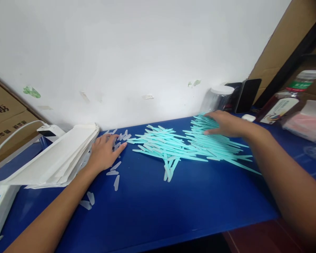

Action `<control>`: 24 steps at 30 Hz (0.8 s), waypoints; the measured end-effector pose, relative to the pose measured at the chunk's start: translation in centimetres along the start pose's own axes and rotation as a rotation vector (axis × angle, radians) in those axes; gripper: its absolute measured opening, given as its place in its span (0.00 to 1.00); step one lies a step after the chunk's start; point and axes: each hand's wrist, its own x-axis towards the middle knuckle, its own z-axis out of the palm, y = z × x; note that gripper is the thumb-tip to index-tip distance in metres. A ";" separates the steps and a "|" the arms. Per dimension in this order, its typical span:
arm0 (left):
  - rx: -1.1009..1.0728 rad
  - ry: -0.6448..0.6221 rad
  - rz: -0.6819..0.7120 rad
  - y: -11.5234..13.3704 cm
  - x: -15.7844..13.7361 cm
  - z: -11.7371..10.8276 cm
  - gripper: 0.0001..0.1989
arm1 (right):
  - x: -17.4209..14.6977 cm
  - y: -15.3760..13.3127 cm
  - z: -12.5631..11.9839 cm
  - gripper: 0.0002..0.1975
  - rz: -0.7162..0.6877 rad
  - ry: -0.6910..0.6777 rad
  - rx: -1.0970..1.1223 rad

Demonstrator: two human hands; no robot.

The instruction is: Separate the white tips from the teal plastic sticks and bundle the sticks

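Note:
My left hand (103, 151) rests over a scatter of small translucent plastic caps (116, 182) on the blue table, its fingers spread and partly covering them. My right hand (225, 123) reaches over the right-hand heap of thin turquoise sticks (213, 144), thumb and fingers apart, with nothing visible between them. Between my hands lies another heap of the same slim turquoise sticks (160, 142), several with whitish ends. A few of these point toward the table's front. Whether my right fingertips touch the sticks I cannot tell.
White paper sheets or envelopes (60, 154) are stacked at left, beside a white device (51, 131) with a cable. Along the right stand a clear jar (217, 98) with white lid, a phone (249, 94) and a bottle (284, 100). The table (158, 211) meets a white wall behind.

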 end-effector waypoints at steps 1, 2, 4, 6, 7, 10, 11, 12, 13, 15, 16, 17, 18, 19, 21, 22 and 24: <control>-0.002 0.024 -0.002 0.2 0.0 0.0 0.36 | 0.1 0.5 -0.2 0.38 0.004 -0.014 -0.011; -0.008 0.048 -0.003 0.5 0.1 -0.1 0.34 | 0.2 0.9 -0.4 0.39 0.015 -0.025 -0.026; -0.020 0.091 -0.001 0.9 0.1 -0.2 0.29 | 0.5 1.8 -0.7 0.41 0.056 -0.046 -0.062; -0.012 0.104 0.003 1.2 0.2 -0.3 0.24 | 0.8 2.3 -0.7 0.38 0.101 -0.069 -0.089; -0.001 0.096 0.006 1.3 0.2 -0.4 0.22 | 0.8 2.5 -0.7 0.35 0.117 -0.082 -0.095; 0.037 0.059 0.013 1.5 0.2 -0.8 0.20 | 0.8 2.2 -0.6 0.25 0.142 -0.118 -0.088; 0.049 0.050 0.014 1.5 0.2 -0.9 0.20 | 0.8 2.0 -0.6 0.22 0.147 -0.125 -0.084; 0.059 0.042 0.012 1.6 0.2 -1.0 0.20 | 0.8 1.7 -0.7 0.20 0.153 -0.127 -0.081; 0.069 0.035 0.011 1.7 0.2 -1.1 0.20 | 0.7 1.4 -0.8 0.18 0.157 -0.126 -0.078; 0.098 0.018 0.011 1.8 0.1 -1.2 0.20 | 0.6 0.8 -1.2 0.14 0.158 -0.118 -0.074; 0.124 0.008 0.013 1.9 0.0 -1.3 0.21 | 0.5 0.5 -1.5 0.13 0.156 -0.110 -0.071; 0.157 -0.001 0.014 2.0 0.0 -1.4 0.21 | 0.5 0.3 -1.7 0.12 0.154 -0.099 -0.066; 0.192 -0.010 0.014 2.1 -0.1 -1.5 0.22 | 0.4 0.0 -2.0 0.12 0.152 -0.085 -0.060; 0.224 -0.015 0.012 2.2 -0.2 -1.6 0.23 | 0.3 -0.2 -2.2 0.12 0.152 -0.067 -0.050; 0.264 -0.018 0.006 2.3 -0.3 -1.8 0.23 | 0.2 -0.6 -2.7 0.12 0.151 -0.022 -0.022; 0.273 -0.017 0.003 2.3 -0.3 -1.9 0.23 | 0.1 -0.9 -3.0 0.13 0.149 0.003 -0.003; 0.286 -0.015 0.002 2.4 -0.3 -2.0 0.23 | -0.1 -1.4 -3.4 0.12 0.139 0.056 0.050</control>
